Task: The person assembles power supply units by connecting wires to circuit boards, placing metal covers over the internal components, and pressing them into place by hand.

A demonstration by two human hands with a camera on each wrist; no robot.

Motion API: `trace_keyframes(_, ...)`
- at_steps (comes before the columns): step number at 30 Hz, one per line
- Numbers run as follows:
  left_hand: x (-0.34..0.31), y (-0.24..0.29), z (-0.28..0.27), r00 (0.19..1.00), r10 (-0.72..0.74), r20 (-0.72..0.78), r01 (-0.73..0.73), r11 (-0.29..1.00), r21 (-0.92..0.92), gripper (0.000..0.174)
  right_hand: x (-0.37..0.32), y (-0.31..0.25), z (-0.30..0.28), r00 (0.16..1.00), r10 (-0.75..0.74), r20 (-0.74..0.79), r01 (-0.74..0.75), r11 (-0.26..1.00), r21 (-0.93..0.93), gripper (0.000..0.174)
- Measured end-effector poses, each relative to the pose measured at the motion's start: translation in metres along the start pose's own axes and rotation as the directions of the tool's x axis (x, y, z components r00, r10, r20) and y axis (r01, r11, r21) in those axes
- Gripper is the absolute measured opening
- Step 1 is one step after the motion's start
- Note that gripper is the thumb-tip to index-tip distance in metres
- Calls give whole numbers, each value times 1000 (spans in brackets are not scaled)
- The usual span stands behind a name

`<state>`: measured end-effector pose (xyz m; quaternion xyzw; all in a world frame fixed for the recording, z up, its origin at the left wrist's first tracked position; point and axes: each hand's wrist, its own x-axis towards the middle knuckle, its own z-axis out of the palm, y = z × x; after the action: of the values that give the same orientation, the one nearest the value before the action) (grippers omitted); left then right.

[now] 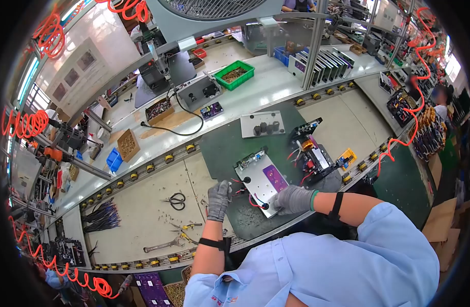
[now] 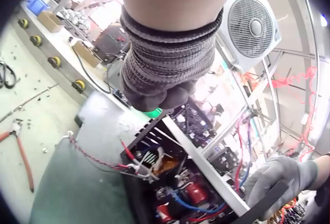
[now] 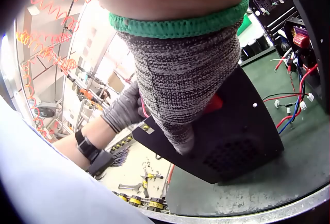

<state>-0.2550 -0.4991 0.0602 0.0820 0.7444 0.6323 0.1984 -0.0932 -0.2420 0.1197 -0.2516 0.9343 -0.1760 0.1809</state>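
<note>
Underneath, a green mat (image 1: 219, 153); beyond gloved hands (image 1: 295, 199), coiled orange hoses (image 1: 26, 124).

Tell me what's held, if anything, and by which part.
The right hand grips the metal casing by its near right edge; whether the left hand holds anything cannot be told.

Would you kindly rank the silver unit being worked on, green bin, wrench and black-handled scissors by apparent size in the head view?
1. Silver unit
2. Green bin
3. Wrench and black-handled scissors: unsure; the wrench looks longer, but the scissors' handles spread wider.
</note>
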Motion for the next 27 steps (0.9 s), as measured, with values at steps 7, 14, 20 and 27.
trace_keyframes(7,-14,26,18,998,1,57,5,994,-105,33,-2,-6,-7,997,54,46,-53,998,-15,21)
trace_keyframes(14,50,51,64,606,585,539,-794,404,454,45,3,6,8,999,-40,-21,41,999,19,19)
trace_keyframes(20,33,42,-2,985,-56,160,69,995,-74,37,5,10,16,998,-56,6,56,998,-15,17)
trace_keyframes(27,-5,-76,-5,848,-529,31,478,738,-476,43,8,12,17,1000,-18,24,19,999,-42,16)
